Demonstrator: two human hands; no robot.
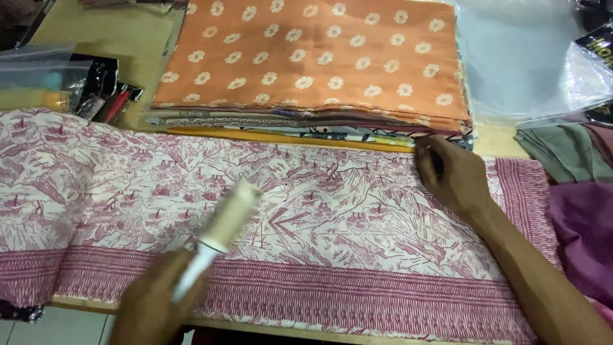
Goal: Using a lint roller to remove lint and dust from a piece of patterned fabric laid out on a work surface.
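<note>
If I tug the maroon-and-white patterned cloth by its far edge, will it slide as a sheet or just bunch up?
The patterned cloth will probably bunch: it lies limp and drapes over the table edge. It looks thin and light. The right hand pins its far edge, so it likely resists there.

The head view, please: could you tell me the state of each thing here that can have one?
Left hand: closed around the lint roller's handle.
Lint roller: held tilted over the cloth, blurred.
Maroon-and-white printed cloth: spread flat across the table.
Right hand: resting on the cloth's far edge, fingers curled.
Orange flowered fabric: folded, on top of a stack.
Clear plastic bag: lying flat, crumpled.
</note>
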